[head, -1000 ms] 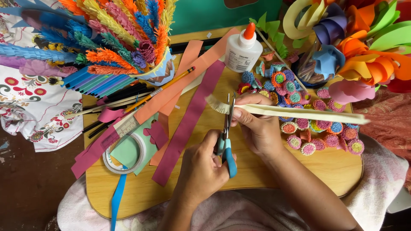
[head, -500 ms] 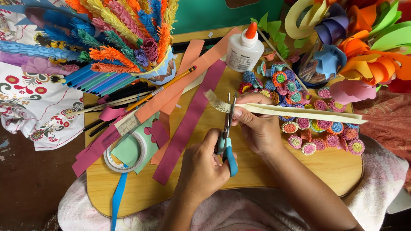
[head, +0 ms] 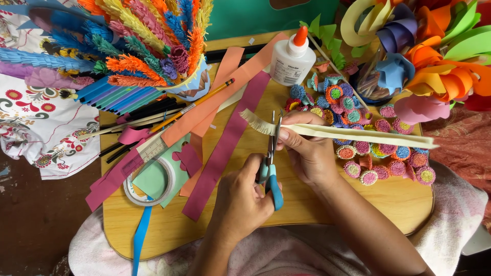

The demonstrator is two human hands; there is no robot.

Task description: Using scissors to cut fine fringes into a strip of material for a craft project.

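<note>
My left hand (head: 240, 202) grips small blue-handled scissors (head: 270, 171), blades pointing away from me and up against a long cream paper strip (head: 358, 135). My right hand (head: 307, 153) pinches that strip just right of the blades. The strip's left end (head: 255, 121) is cut into a fine fringe, and the rest runs out to the right over a heap of small rolled paper flowers (head: 368, 158). Both hands work over a wooden lap board (head: 327, 214).
Pink and salmon paper strips (head: 225, 138), a tape roll (head: 148, 181), a ruler and pencils (head: 153, 120) lie left. A white glue bottle (head: 292, 59) stands at the back. A pot of feathery paper plumes (head: 148, 46) is back left, big paper flowers (head: 429, 56) back right.
Both hands stay in place. The scissors remain at the strip's edge and the fringed end has shifted slightly upward.
</note>
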